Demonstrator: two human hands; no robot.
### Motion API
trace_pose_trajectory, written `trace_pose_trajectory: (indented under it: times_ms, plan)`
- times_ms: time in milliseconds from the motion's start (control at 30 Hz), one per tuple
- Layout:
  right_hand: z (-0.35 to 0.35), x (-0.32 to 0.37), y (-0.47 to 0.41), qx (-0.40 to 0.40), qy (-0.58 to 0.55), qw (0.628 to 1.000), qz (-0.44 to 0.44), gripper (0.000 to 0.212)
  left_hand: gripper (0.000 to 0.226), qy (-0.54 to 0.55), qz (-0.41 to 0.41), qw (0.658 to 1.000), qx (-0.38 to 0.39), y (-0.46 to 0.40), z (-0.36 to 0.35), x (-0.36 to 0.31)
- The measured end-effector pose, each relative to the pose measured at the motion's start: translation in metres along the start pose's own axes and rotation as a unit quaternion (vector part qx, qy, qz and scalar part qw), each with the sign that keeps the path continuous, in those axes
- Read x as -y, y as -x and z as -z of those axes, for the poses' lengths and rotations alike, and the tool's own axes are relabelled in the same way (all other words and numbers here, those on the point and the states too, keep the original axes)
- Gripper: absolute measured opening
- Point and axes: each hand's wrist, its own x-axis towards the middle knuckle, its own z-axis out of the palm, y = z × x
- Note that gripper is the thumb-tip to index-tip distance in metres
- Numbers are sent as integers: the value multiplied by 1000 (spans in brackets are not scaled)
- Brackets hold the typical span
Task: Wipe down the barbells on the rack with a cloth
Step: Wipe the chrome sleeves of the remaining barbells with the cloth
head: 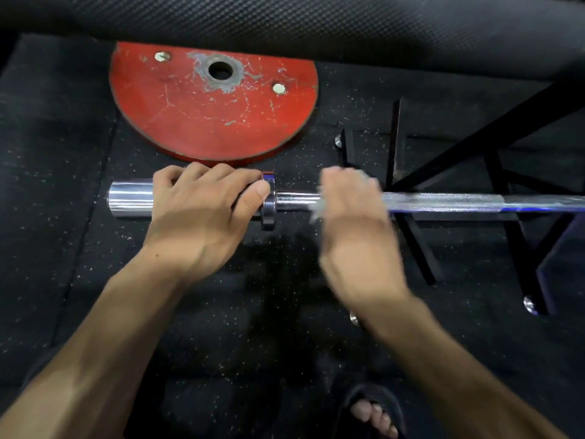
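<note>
- Black rubber floor (95,280), speckled with pale flecks, filling the lower frame; seams between mats running up the left side.
- At bottom centre, toes in a dark sandal (373,413), flat on the rubber.
- Two bare forearms rising from the lower corners toward mid-frame.
- Left hand (202,210) curled over the smooth chrome sleeve of the barbell (443,202), fingers wrapped over the top, thumb tip against the collar (268,201).
- Right hand (351,217) smeared by motion blur, closed on a pale grey cloth (316,210) against the thin shaft just right of the collar; only a ragged corner of cloth visible below the bar.
- Barbell lying level across mid-frame, from centre left out past the right edge: mirror-bright cylinder at the left end, thick disc collar, then narrower shaft with a matte cross-hatched knurl, then smooth again with a bluish glint.
- Beneath and behind the shaft at right, black rack (506,191) of flat angular steel bars with round chrome caps at the feet; crowded there, open floor left of the sleeve end.
- Farther up, red weight plate (205,115) flat on the floor, paint scratched and chipped to grey around its centre hole, top cut off by a dark textured pad (316,23) across the upper frame.
</note>
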Motion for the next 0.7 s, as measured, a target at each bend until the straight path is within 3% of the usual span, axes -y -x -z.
trace_pose_trajectory:
  times_ms: [67,167,333,500,567,633,700]
  plan:
    - [-10,28,1,-11,-15,997,75,73,58,-5,0,1000,8,-2,2,1]
    - [-3,0,-6,10,-18,992,127,87,58,0,5,1000,17,-4,6,-1]
    - [3,-33,-2,-7,10,1000,25,69,58,-23,31,999,27,-15,5,-3]
    - [-9,15,-31,-38,6,992,119,53,62,-46,24,998,32,-19,6,-4]
    - [-7,6,-34,-5,12,987,160,60,61,-46,24,998,39,-16,7,-4]
    - [4,-21,-28,70,4,990,126,71,61,-40,22,998,42,-14,8,-4]
    - [14,-48,-15,60,-20,997,47,65,59,-38,25,998,40,-12,7,-3]
